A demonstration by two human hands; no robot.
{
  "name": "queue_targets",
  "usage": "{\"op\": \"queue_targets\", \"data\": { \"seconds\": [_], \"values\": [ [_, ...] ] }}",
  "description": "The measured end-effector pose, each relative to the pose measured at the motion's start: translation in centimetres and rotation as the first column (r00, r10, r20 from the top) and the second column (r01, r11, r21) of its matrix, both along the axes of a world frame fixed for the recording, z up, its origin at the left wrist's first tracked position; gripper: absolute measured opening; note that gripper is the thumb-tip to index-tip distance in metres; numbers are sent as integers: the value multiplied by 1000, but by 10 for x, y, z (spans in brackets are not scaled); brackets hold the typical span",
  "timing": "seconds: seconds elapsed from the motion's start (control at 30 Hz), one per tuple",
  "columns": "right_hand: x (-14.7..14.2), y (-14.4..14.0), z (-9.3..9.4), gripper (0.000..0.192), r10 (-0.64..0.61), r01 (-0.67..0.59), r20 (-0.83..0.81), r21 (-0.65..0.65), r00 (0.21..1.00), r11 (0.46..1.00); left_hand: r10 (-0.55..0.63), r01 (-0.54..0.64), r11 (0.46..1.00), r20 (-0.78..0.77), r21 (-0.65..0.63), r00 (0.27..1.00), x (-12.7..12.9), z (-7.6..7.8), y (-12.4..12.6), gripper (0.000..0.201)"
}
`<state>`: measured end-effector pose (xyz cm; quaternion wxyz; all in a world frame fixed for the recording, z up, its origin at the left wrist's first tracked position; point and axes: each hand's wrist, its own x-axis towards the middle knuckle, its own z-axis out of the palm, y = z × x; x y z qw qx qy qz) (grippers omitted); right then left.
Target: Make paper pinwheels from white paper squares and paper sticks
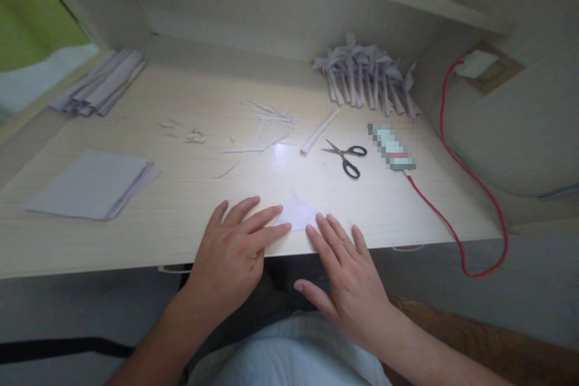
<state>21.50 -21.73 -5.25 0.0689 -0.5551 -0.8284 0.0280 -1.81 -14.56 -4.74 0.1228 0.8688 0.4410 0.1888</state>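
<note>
Broadly, a pale wooden desk fills the frame. At middle left lies a stack of grey paper sheets, with folded strips at upper left and a row of finished paper pinwheels at upper right, apparently kept clear of the working edge. A red cable loops down the right. At centre sit black scissors, shut. At lower centre the left hand and right hand lie flat, fingers spread, gripping nothing, pressing a small folded white paper at the desk's near edge, probably creasing it.
</note>
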Motion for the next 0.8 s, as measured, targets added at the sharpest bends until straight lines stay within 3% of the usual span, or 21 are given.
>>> {"op": "queue_targets", "data": {
  "seconds": [0.17,0.33,0.43,0.6,0.7,0.8],
  "values": [
    [-1,1,-5,69,-7,9,-79,26,997,1000,-60,48,988,84,146,995,4,-2,-15,33],
    [1,5,-10,34,12,50,-332,176,943,983,-82,12,954,224,298,971,6,-18,-30,30],
    [4,18,-3,36,104,-27,-394,195,913,980,-147,26,947,361,319,921,6,-21,-31,33],
    [14,50,17,43,306,-224,-420,233,855,946,-123,-29,975,637,222,761,7,-7,-23,35],
    [16,64,30,46,337,-178,-563,320,755,931,-24,-96,989,755,115,655,8,3,-17,33],
    [13,72,44,42,324,-131,-710,314,625,940,103,-106,993,866,-58,489,9,8,-10,26]
  ]
}}
